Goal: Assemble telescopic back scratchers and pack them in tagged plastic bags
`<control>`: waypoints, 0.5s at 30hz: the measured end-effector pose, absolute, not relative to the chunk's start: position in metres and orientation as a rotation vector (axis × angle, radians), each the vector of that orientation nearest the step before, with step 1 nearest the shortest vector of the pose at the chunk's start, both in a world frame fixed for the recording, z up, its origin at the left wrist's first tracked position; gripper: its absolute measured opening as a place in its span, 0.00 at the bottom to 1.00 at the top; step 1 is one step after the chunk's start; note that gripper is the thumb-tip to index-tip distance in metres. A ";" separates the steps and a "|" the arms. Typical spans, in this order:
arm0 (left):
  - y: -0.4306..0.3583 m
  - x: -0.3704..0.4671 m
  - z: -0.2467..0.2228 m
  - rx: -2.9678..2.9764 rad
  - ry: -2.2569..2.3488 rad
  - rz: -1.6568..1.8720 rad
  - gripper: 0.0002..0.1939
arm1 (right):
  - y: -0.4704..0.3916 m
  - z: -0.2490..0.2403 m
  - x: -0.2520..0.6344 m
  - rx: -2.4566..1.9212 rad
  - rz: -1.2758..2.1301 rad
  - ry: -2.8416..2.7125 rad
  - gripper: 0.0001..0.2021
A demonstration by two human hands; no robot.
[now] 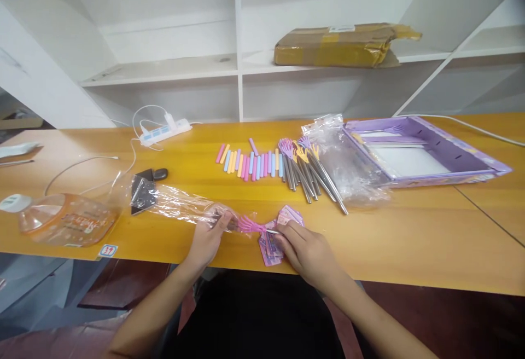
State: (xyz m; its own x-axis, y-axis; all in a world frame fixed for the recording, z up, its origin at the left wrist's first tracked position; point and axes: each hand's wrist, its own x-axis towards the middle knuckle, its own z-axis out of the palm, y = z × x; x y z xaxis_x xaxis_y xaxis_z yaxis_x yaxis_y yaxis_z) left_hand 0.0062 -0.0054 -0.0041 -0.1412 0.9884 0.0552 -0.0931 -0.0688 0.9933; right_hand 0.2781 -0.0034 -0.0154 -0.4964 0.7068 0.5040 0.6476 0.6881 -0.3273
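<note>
My left hand [208,240] pinches the open end of a long clear plastic bag [176,204], which stretches out to the left. In my right hand [307,249] is the metal rod of a pink hand-shaped scratcher [251,225], its fingered head pointing left at the bag's mouth. Small pink and purple cards [270,254] lie partly under my right hand. Beyond them is a pile of metal-rod scratchers [307,167] with purple, pink and yellow heads. Beside that pile, pastel handle sticks [256,164] form a rough row.
Clear bags [353,167] lie beside a purple box [443,178] at the right. At the left are a large bottle [68,219], a black mouse [160,174], and a power strip [166,133]. A taped parcel [328,47] sits on the shelf.
</note>
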 end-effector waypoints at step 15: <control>-0.005 0.003 0.005 1.428 1.113 1.208 0.16 | -0.002 -0.025 0.274 -0.963 0.127 -2.163 0.21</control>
State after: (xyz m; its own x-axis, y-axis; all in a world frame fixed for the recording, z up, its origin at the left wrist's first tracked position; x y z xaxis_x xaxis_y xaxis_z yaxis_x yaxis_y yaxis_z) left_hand 0.0033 -0.0046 0.0049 0.1066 0.9827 0.1513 0.0703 -0.1593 0.9847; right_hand 0.2736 -0.0022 -0.0245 -0.4341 0.6734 0.5984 0.5989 0.7120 -0.3667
